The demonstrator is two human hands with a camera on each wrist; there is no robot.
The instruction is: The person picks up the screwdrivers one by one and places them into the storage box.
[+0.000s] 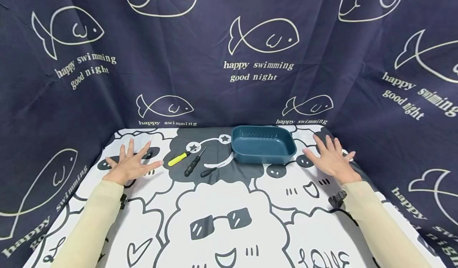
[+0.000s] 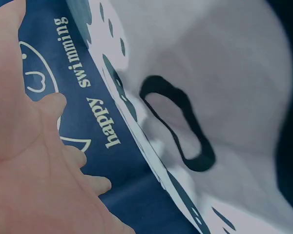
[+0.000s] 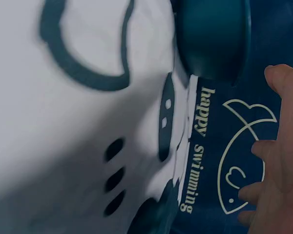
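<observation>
My left hand (image 1: 129, 164), fingers spread, is over the left side of the cloth and holds nothing. Nearest to it lies a yellow-handled screwdriver (image 1: 177, 159). Beside that is a longer black screwdriver (image 1: 193, 166), and then a small black screwdriver (image 1: 212, 171). On the right, my right hand (image 1: 332, 160) is likewise spread with nothing in it. To its left stands a dark teal rectangular tray (image 1: 262, 158), whose inside shows no contents. The right wrist view catches an end of the tray (image 3: 212, 44) beyond the fingers. In the left wrist view the palm (image 2: 19, 146) shows, without any tool.
A white and grey cartoon-print cloth (image 1: 222, 198) covers the table. Dark blue fish-print curtains (image 1: 207, 81) hang behind it and along both sides. A small black device (image 1: 337, 199) sits at the right wrist.
</observation>
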